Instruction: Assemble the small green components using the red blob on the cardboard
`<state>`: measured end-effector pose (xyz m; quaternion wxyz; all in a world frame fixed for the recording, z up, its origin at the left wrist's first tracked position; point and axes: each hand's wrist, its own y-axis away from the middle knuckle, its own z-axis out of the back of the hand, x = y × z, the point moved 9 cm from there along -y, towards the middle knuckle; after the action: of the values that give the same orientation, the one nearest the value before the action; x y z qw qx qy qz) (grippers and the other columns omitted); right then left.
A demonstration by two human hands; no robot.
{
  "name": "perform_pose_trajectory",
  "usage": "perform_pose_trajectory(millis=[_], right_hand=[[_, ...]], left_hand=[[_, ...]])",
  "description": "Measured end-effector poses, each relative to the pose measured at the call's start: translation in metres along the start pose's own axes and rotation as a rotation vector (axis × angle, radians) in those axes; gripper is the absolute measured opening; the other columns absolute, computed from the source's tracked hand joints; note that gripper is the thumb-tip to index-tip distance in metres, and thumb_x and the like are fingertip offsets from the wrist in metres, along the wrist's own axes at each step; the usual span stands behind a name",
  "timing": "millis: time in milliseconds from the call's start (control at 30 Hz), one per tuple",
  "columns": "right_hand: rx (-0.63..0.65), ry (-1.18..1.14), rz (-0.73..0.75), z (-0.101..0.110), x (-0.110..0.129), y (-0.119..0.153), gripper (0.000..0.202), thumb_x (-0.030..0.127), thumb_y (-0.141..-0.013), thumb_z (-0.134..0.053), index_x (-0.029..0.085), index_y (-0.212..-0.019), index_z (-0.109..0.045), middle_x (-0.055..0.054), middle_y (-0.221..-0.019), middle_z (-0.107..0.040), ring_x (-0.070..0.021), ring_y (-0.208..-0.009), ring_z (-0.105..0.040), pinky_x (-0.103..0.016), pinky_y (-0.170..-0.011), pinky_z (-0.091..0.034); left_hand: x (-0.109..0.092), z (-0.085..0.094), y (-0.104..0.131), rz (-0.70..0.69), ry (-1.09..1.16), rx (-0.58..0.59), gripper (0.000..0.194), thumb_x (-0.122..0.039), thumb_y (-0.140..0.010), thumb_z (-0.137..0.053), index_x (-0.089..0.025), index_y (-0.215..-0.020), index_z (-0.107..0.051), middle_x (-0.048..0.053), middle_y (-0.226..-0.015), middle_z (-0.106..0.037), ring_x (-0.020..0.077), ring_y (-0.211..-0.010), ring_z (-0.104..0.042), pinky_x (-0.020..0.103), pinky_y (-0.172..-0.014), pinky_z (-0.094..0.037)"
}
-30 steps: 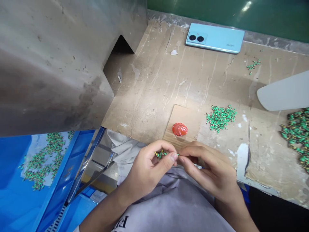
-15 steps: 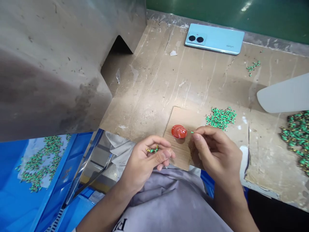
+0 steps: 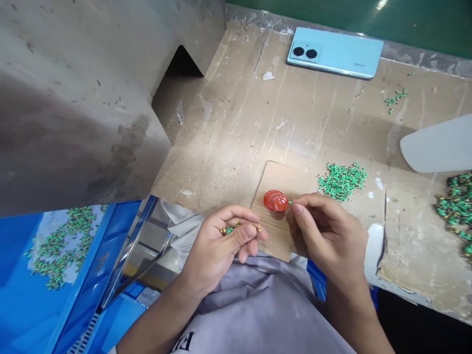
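Observation:
My left hand (image 3: 216, 250) is curled around several tiny green parts with yellow ends (image 3: 229, 229). One yellow end pokes out between its thumb and fingertips. Thumb and forefinger of my right hand (image 3: 332, 236) pinch a small green part (image 3: 291, 202). That part's tip meets the right edge of a glossy red blob (image 3: 276, 200), which looks wet and sits in a shallow round shape. Beneath it lies a cardboard piece (image 3: 276, 172) at the near edge of the worktop.
Green parts form a pile (image 3: 342, 181) beyond my right hand, with a larger heap (image 3: 455, 211) at far right. A light blue phone (image 3: 337, 53) lies at the back. Metal housing (image 3: 81, 98) stands left, above a blue bin (image 3: 22, 314). A white rounded object (image 3: 438, 145) juts in from the right.
The green part in my right hand has come left to the red blob's edge. A yellow end now shows at my left fingertips. The view has shifted slightly.

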<state>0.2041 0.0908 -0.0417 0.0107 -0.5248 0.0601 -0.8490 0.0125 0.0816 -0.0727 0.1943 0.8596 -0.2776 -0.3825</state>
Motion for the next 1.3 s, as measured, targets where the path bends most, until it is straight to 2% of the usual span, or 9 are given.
perform_pose_trajectory(millis=[233,367,467,633,733,867,1067,1300], right_hand=[[-0.009,0.020,0.034,0.000,0.005,-0.002,0.010,0.018,-0.111,-0.073,0.027,-0.106,-0.073,0.004,-0.087,-0.078,-0.0100,-0.060,-0.062,-0.025,-0.056,-0.048],[0.011,0.008,0.059,-0.003,0.008,-0.004,0.010,0.017,-0.111,-0.072,0.026,-0.107,-0.072,0.004,-0.087,-0.076,-0.0101,-0.063,-0.063,-0.024,-0.056,-0.049],[0.021,-0.004,0.097,-0.005,0.010,-0.004,0.011,0.015,-0.111,-0.070,0.026,-0.108,-0.071,0.002,-0.089,-0.076,-0.0113,-0.066,-0.065,-0.025,-0.057,-0.050],[0.032,0.022,0.126,-0.006,0.008,-0.003,0.014,0.013,-0.111,-0.070,0.026,-0.111,-0.071,0.001,-0.092,-0.077,-0.0120,-0.070,-0.068,-0.025,-0.060,-0.052],[0.027,0.034,0.129,-0.005,0.008,-0.003,0.013,0.013,-0.110,-0.071,0.026,-0.110,-0.072,0.001,-0.093,-0.077,-0.0122,-0.071,-0.069,-0.025,-0.061,-0.052],[0.009,0.029,0.133,-0.003,0.010,-0.003,0.015,0.012,-0.109,-0.071,0.027,-0.110,-0.071,0.002,-0.092,-0.078,-0.0114,-0.070,-0.069,-0.024,-0.059,-0.051],[0.015,0.027,0.130,-0.005,0.010,-0.003,0.015,0.012,-0.110,-0.070,0.027,-0.110,-0.071,0.003,-0.091,-0.077,-0.0102,-0.066,-0.065,-0.024,-0.057,-0.049],[-0.038,0.014,0.135,0.001,0.010,-0.002,0.013,0.013,-0.108,-0.072,0.026,-0.107,-0.072,0.002,-0.086,-0.074,-0.0127,-0.063,-0.062,-0.027,-0.056,-0.048]], left_hand=[[-0.001,0.005,-0.003,-0.055,0.020,0.006,0.031,-0.044,-0.080,-0.108,-0.019,-0.081,-0.090,0.003,-0.065,-0.080,0.0044,-0.047,-0.063,0.007,-0.043,-0.045],[-0.003,0.004,-0.001,-0.057,0.026,-0.037,0.025,-0.033,-0.078,-0.110,-0.019,-0.087,-0.092,0.003,-0.072,-0.084,0.0044,-0.056,-0.070,0.007,-0.052,-0.053],[-0.001,0.003,-0.001,-0.030,0.061,-0.035,0.027,-0.025,-0.075,-0.112,-0.020,-0.087,-0.089,0.002,-0.073,-0.085,0.0060,-0.055,-0.073,0.008,-0.052,-0.057],[-0.003,0.004,-0.001,-0.068,0.099,0.009,0.029,-0.030,-0.078,-0.111,-0.020,-0.081,-0.084,0.003,-0.071,-0.087,0.0092,-0.049,-0.075,0.010,-0.047,-0.057],[-0.005,0.005,-0.001,-0.079,0.092,-0.009,0.027,-0.033,-0.077,-0.111,-0.022,-0.078,-0.086,0.002,-0.070,-0.087,0.0092,-0.047,-0.074,0.010,-0.045,-0.056],[-0.005,0.006,-0.001,-0.065,0.061,-0.065,0.024,-0.034,-0.073,-0.113,-0.023,-0.080,-0.092,0.003,-0.071,-0.087,0.0085,-0.052,-0.076,0.010,-0.052,-0.060],[-0.005,0.006,0.000,-0.064,0.028,-0.086,0.027,-0.031,-0.078,-0.110,-0.023,-0.100,-0.096,0.005,-0.083,-0.089,0.0074,-0.065,-0.077,0.011,-0.064,-0.062],[-0.004,0.002,0.001,-0.045,0.019,-0.052,0.016,-0.027,-0.084,-0.105,-0.022,-0.096,-0.096,0.005,-0.088,-0.089,0.0084,-0.070,-0.077,0.013,-0.068,-0.061]])
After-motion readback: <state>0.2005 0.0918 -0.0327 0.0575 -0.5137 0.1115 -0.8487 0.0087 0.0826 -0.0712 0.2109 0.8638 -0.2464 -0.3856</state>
